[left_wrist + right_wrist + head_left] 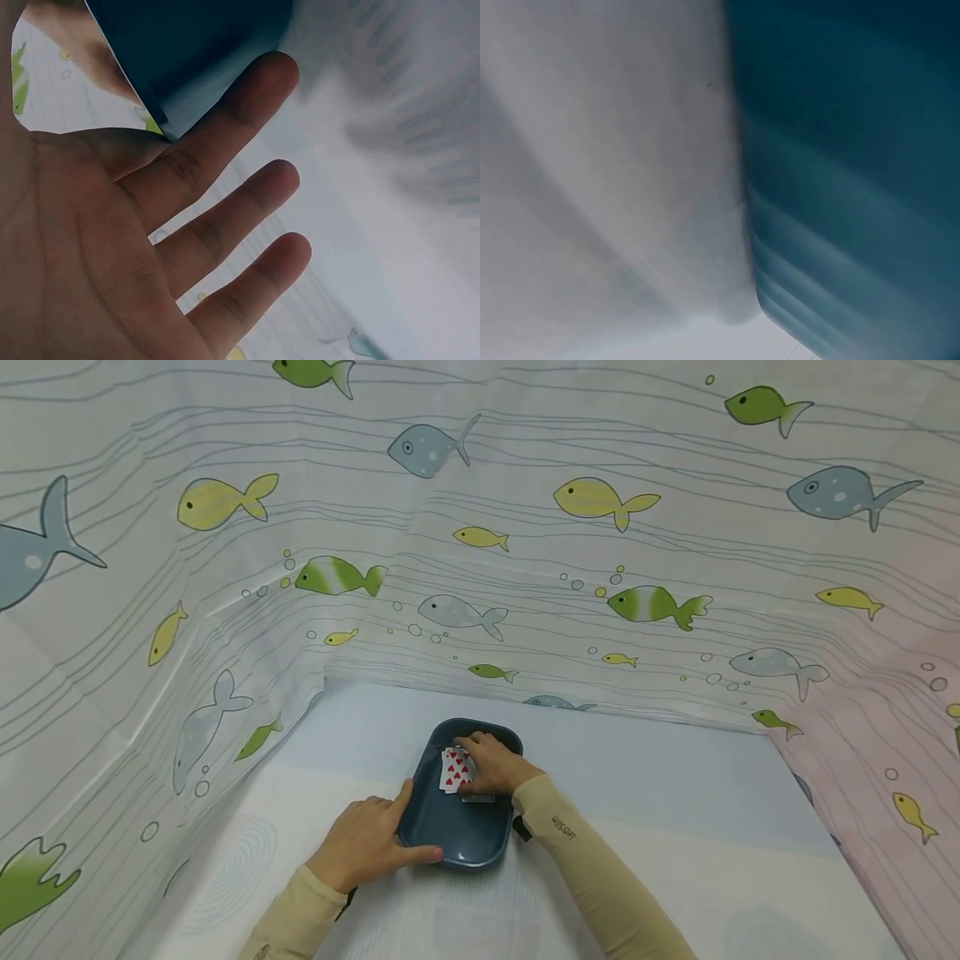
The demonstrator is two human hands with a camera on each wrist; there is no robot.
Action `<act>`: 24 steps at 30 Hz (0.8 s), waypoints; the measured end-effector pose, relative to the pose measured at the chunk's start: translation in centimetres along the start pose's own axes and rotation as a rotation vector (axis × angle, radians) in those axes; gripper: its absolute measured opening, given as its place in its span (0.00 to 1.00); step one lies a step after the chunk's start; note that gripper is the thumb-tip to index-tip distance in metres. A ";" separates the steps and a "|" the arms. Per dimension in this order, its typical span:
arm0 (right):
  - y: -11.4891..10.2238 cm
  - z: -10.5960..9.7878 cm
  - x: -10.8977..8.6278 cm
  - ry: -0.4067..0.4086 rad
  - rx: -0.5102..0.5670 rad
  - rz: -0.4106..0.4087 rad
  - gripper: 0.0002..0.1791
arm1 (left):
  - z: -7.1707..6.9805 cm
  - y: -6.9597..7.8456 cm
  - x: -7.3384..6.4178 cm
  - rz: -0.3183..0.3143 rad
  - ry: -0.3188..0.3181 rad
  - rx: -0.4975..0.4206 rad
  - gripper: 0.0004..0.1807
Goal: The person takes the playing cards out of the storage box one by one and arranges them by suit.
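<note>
A dark blue rectangular tray with rounded corners and raised walls lies on the table. Inside its far half are playing cards, the seven or so red hearts of one facing up. My right hand reaches over the tray's right wall and grips cards, thumb at their near end and fingers at the far end. Part of the cards is hidden under it. My left hand rests against the tray's left side and near corner. In the left wrist view its fingers are straight and spread beside the tray wall.
The pale table carries faint printed patterns. A white cloth with fish drawings hangs as a wall behind and at both sides. The right wrist view is mostly filled by the tray's outer wall.
</note>
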State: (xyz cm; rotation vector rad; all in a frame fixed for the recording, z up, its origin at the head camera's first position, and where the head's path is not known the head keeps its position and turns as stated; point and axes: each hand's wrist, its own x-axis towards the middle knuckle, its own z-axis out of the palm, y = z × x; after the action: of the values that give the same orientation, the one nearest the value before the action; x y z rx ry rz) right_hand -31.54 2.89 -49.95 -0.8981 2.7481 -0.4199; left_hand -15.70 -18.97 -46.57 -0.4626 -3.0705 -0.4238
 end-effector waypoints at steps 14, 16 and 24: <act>0.1 -0.1 0.2 0.003 -0.020 -0.029 0.50 | -0.1 0.1 0.1 -0.005 -0.006 -0.002 0.67; 0.1 -0.1 0.1 0.004 -0.026 -0.027 0.49 | 0.0 0.0 0.1 -0.003 0.000 -0.001 0.67; -0.1 -0.1 -0.1 -0.003 -0.066 -0.044 0.50 | 0.2 -0.1 0.1 0.001 0.006 0.003 0.67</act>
State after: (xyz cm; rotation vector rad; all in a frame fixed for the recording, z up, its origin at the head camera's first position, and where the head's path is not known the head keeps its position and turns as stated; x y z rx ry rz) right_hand -31.44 2.86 -49.77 -0.9761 2.7582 -0.3368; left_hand -15.81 -19.01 -46.84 -0.4614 -3.0647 -0.4196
